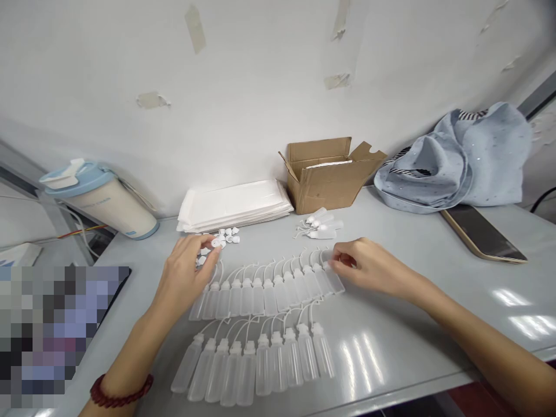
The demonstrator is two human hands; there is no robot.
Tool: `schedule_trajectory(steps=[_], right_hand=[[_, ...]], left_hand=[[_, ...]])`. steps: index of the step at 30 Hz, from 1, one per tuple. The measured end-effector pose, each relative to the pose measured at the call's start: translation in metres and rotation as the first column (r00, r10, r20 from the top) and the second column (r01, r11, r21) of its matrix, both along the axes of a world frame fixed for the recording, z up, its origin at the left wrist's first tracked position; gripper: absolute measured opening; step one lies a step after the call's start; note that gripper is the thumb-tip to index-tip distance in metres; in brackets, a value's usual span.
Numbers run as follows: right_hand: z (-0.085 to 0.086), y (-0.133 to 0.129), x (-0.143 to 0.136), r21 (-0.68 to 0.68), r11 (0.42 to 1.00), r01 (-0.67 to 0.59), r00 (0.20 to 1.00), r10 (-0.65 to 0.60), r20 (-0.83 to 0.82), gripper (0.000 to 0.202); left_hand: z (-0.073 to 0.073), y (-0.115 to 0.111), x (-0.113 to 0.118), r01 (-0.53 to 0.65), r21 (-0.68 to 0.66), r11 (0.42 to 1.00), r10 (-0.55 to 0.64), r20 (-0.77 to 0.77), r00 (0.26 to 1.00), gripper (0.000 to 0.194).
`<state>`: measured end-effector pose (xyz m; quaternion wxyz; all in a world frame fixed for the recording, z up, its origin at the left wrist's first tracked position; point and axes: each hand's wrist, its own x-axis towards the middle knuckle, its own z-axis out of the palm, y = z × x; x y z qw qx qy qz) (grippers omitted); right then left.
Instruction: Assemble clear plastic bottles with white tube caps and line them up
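Note:
Between the thumb and fingers of my left hand [191, 260] is a small white cap [216, 243]. Loose white caps [229, 234] lie just beyond those fingertips. My right hand [358, 260] is closed, its fingertips pinching at the neck of a translucent squeeze bottle [333, 279] at the right end of the far row; the exact grip is partly hidden. That far row of bottles [269, 296] has thin bent tubes rising from the tops. A second row of similar bottles [263, 368] lies nearer to me, tubes pointing away.
Several separate bottles [324, 226] lie before an open cardboard box [328, 188]. A stack of white sheets or envelopes [234, 205] rests by the wall. A tumbler [104, 197] stands at left; a blue cloth bag [452, 162] and a phone [484, 231] are at right.

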<state>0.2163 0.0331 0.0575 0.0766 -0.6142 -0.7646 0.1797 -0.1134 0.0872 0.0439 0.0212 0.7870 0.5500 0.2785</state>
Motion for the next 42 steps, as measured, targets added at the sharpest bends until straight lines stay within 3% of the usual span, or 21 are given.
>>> schedule_trajectory(steps=[8, 13, 17, 20, 24, 30, 32, 35, 42], right_hand=[[-0.002, -0.006, -0.004, -0.069, 0.998, 0.005, 0.991, 0.004, 0.135, 0.020], [-0.007, -0.004, -0.001, -0.025, 1.000, -0.008, 0.992, 0.011, 0.129, 0.022], [-0.002, -0.003, -0.001, 0.040, 0.998, 0.037, 0.999, -0.037, -0.003, 0.023], [0.003, -0.006, -0.004, 0.037, 0.999, 0.025, 0.969, -0.016, -0.246, 0.014], [0.009, -0.017, -0.014, -0.023, 0.992, -0.123, 0.839, 0.091, -0.536, 0.015], [0.009, -0.033, -0.035, -0.149, 0.918, -0.368, 0.638, 0.132, -0.759, 0.023], [0.007, -0.035, -0.039, -0.181, 0.894, -0.410, 0.597, 0.113, -0.795, 0.024], [0.004, -0.036, -0.043, -0.200, 0.885, -0.421, 0.601, 0.107, -0.792, 0.026], [0.003, -0.035, -0.045, -0.095, 0.912, -0.399, 0.669, 0.219, -0.710, 0.030]], left_hand=[[0.001, -0.014, 0.016, 0.041, 0.038, 0.998, -0.042, 0.024, 0.999, 0.019], [0.002, -0.022, 0.023, 0.119, 0.051, 0.992, -0.122, 0.062, 0.991, 0.017], [0.008, -0.029, 0.030, 0.125, -0.136, 0.983, -0.099, 0.184, 0.978, 0.020], [0.016, -0.036, 0.033, 0.176, -0.303, 0.937, -0.082, 0.299, 0.951, 0.021], [0.026, -0.048, 0.037, 0.345, -0.385, 0.856, -0.159, 0.438, 0.885, 0.019], [0.030, -0.064, 0.051, 0.495, -0.525, 0.692, -0.260, 0.459, 0.849, 0.021], [0.031, -0.067, 0.054, 0.516, -0.527, 0.675, -0.272, 0.473, 0.838, 0.022], [0.032, -0.068, 0.057, 0.537, -0.528, 0.657, -0.297, 0.474, 0.829, 0.021], [0.024, -0.072, 0.062, 0.528, -0.473, 0.705, -0.380, 0.376, 0.845, 0.026]])
